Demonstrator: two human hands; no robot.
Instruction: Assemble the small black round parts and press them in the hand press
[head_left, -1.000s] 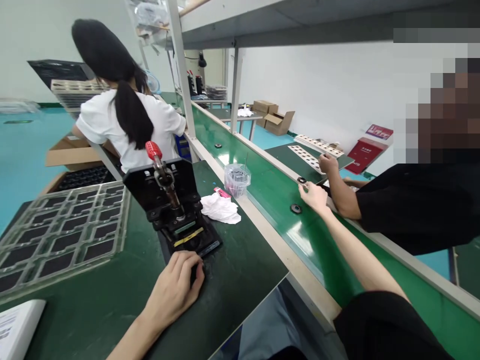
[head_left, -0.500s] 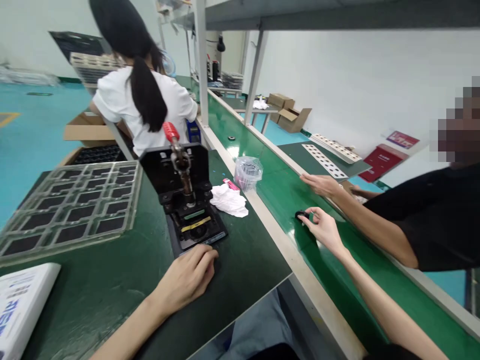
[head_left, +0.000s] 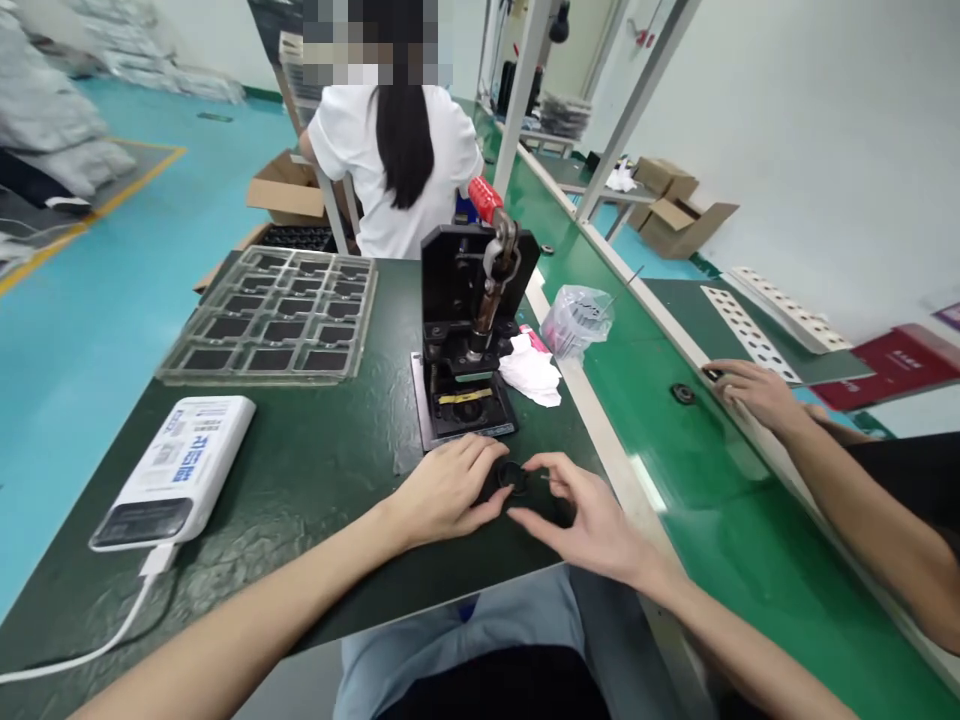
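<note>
A factory assembly line: a green conveyor belt [head_left: 720, 530] runs past a dark green worktop [head_left: 330, 450] fitted with a red-handled toggle clamp [head_left: 487, 310] and a compartmented plastic tray [head_left: 255, 379], with a white-shirted co-worker [head_left: 442, 160] stationed ahead. Cardboard boxes [head_left: 690, 225] and a yellow marking line [head_left: 135, 187] dot the blue industrial floor [head_left: 180, 210].

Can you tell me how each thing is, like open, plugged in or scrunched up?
Ring, between left grip and right grip; who holds it, unclear
Press, red handle up, tilted
Power bank, lying flat
Plug, pushed in
Tissue, scrunched up
Tub, holding thin pieces
Tray, lying flat
Left box, open
</note>
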